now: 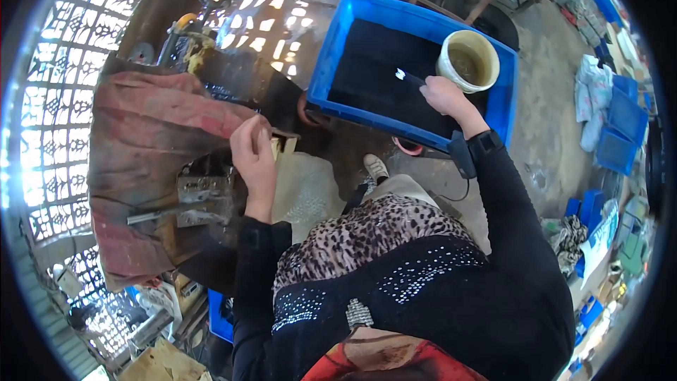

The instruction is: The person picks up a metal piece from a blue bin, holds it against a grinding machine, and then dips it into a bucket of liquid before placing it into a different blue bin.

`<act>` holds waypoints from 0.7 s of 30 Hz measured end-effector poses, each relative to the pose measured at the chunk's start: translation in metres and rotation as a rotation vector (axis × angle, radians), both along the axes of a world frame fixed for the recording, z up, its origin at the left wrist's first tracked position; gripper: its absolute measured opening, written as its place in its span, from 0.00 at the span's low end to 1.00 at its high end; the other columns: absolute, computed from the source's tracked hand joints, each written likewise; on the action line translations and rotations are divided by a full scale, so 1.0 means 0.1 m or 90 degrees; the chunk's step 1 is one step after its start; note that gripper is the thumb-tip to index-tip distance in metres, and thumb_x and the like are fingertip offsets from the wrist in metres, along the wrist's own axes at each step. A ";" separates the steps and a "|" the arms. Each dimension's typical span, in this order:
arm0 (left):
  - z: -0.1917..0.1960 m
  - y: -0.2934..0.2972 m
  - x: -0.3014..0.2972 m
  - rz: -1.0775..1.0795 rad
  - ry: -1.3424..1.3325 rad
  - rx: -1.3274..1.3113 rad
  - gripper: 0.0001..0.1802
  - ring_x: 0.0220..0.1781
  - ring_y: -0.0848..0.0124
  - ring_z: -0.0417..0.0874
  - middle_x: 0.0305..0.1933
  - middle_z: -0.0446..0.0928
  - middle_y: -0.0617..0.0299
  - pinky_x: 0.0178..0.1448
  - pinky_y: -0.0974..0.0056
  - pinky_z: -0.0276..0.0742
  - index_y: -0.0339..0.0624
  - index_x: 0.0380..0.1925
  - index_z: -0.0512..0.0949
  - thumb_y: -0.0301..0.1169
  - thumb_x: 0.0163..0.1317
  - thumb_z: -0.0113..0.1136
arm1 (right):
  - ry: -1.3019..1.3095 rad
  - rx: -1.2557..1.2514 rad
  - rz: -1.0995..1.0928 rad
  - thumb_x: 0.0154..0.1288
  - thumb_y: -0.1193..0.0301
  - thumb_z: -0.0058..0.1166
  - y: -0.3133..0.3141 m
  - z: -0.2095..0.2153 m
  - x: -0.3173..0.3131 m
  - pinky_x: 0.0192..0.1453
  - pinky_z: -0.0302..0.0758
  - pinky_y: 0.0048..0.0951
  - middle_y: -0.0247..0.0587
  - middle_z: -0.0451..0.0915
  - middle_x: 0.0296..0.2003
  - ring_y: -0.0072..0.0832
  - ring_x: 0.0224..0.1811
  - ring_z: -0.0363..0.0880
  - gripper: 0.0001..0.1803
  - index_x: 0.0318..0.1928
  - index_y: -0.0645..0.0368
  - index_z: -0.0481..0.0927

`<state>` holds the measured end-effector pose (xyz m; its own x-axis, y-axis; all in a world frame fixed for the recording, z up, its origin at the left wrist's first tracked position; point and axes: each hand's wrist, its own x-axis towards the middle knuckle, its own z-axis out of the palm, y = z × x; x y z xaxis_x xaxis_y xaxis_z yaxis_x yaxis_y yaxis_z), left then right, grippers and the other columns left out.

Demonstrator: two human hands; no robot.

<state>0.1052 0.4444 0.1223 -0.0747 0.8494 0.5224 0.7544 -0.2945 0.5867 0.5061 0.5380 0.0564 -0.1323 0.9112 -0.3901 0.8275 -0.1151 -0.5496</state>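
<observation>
My right hand (446, 97) is closed over the blue crate (386, 119), beside an off-white bucket (479, 87) of murky liquid. From its fingers a slim dark piece (412, 80) points left and ends in a bright white glint; its exact kind is unclear. The crate's inside looks dark and flat; whether that is liquid or a solid layer I cannot tell. Next to a reddish cloth (151, 109), my left hand (252, 152) is raised with its fingers curled together. Anything in those fingers is hidden.
The faded cloth drapes over a bench on the left, around a metal fixture (204, 197) with a rod. A clear plastic bag (307, 187) lies by my left forearm. Blue bins (623, 127) stand far right, and a patterned lattice wall (60, 106) rises on the left.
</observation>
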 end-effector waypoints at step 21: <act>-0.06 0.01 0.06 0.018 0.036 0.089 0.13 0.54 0.63 0.78 0.52 0.77 0.55 0.59 0.62 0.72 0.36 0.49 0.78 0.21 0.64 0.59 | 0.577 -0.284 -0.171 0.70 0.66 0.51 0.03 0.34 0.16 0.23 0.68 0.18 0.22 0.64 0.21 0.10 0.17 0.62 0.13 0.45 0.63 0.77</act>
